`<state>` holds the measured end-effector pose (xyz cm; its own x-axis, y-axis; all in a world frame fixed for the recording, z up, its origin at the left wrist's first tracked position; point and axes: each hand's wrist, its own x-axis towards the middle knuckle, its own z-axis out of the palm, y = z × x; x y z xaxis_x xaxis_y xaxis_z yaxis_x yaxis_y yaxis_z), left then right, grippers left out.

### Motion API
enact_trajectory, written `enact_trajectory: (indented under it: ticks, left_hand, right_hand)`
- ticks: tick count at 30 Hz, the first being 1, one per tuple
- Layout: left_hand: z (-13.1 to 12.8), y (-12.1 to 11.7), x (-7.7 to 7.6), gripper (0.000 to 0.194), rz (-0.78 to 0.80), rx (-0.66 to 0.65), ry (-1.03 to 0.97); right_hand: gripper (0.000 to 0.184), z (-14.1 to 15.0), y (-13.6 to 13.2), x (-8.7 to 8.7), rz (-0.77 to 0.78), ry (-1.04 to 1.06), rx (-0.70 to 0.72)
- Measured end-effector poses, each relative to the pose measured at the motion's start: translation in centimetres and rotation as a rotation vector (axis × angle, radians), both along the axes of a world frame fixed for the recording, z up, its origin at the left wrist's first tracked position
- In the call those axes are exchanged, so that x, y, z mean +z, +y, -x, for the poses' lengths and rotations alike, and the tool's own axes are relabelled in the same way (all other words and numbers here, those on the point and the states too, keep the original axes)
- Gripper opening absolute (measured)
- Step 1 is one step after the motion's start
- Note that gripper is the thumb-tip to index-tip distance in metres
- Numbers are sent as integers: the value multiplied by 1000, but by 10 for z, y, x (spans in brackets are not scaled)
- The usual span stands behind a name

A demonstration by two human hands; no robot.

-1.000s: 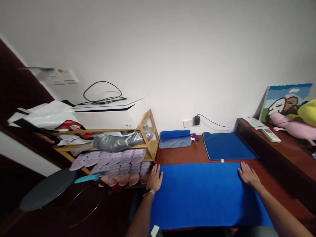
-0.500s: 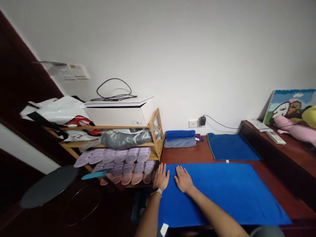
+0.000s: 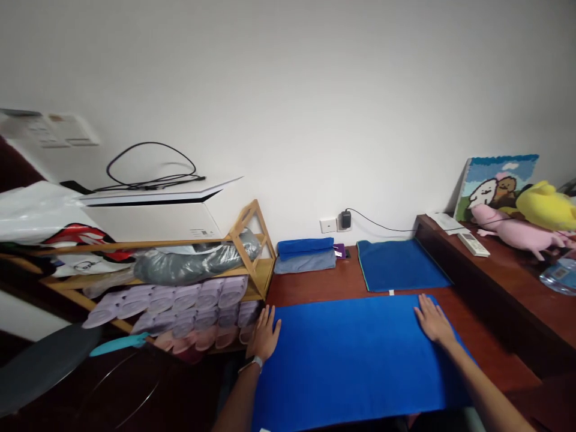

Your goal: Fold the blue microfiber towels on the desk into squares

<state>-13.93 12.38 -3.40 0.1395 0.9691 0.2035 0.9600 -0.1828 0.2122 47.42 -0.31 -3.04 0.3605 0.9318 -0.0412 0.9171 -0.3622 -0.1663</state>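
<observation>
A bright blue towel (image 3: 346,360) lies spread flat over the front of the red-brown table (image 3: 310,289). At its far left corner rests my left hand (image 3: 265,336), fingers stretched out, with a band around the wrist. My right hand (image 3: 432,319) lies flat near the towel's far right corner, fingers extended. Neither hand grips anything. Behind the towel, a darker blue cloth with a green edge (image 3: 400,264) lies flat. Left of that cloth, folded blue (image 3: 306,246) and grey-blue cloths (image 3: 306,262) sit against the wall.
A wooden rack (image 3: 258,234) with several lilac slippers (image 3: 209,294) and a white box (image 3: 153,221) stands left. On the raised ledge at right are a remote (image 3: 473,245), a pink plush toy (image 3: 517,231) and a plastic bottle (image 3: 560,276). A black plug (image 3: 345,219) sits in the wall.
My right hand has slid across the towel from its left part to the far right corner. My left hand stays at the left edge. The view has turned right.
</observation>
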Motion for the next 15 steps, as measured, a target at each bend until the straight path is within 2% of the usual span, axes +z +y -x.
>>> enact_trajectory:
  ticks: [1,3,6,9,12,15]
  left_hand:
    - [1,1,1,64,-4,-2,7]
    - [2,1,4,63,-4,-11,23]
    - [1,-2,10,62,8,-27,38]
    - [-3,-7,15,62,34,-15,31]
    - [-7,-12,17,62,54,11,13]
    - [-9,-15,17,63,57,12,4]
  right_hand:
    - [78,-19,-4,-6,2,-5,-27]
    - [80,-40,-8,-15,1,-5,-43]
    - [81,-43,-10,-25,-23,-4,-35]
    - [82,-42,-10,-27,-34,-11,-24]
    - [81,-42,-5,-18,36,-11,-35]
    - [76,-23,5,7,128,-35,-109]
